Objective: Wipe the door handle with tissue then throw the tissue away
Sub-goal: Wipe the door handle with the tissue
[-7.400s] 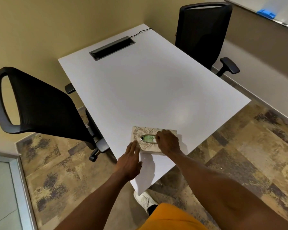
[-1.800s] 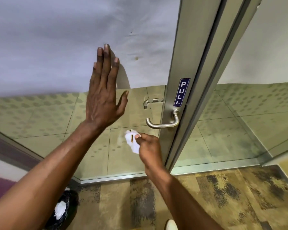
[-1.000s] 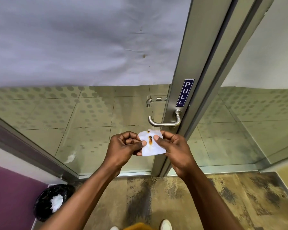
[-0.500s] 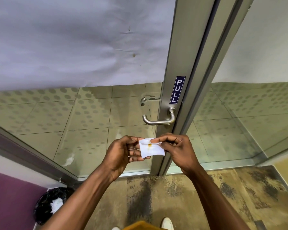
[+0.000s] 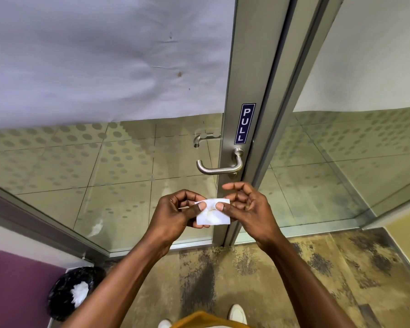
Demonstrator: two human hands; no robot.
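Note:
A small folded white tissue (image 5: 214,215) with a faint yellowish stain is pinched between my left hand (image 5: 175,213) and my right hand (image 5: 246,207), both thumbs pressing on its top face. The hands are held together a short way below the silver lever door handle (image 5: 217,170), not touching it. The handle sits on the metal door frame (image 5: 237,67) under a blue PULL sign (image 5: 244,123). A black-lined bin (image 5: 74,292) holding white tissue stands on the floor at the lower left.
The glass door (image 5: 128,174) has a frosted upper part and dotted film lower down. A second glass panel (image 5: 353,150) is to the right. A purple wall (image 5: 17,287) lies at the lower left. Patterned carpet (image 5: 317,268) covers the floor under my white shoes (image 5: 237,314).
Both hands have folded the tissue smaller and flatter, and the orange stain is now mostly hidden inside. The right fingers have spread more. The view dropped slightly.

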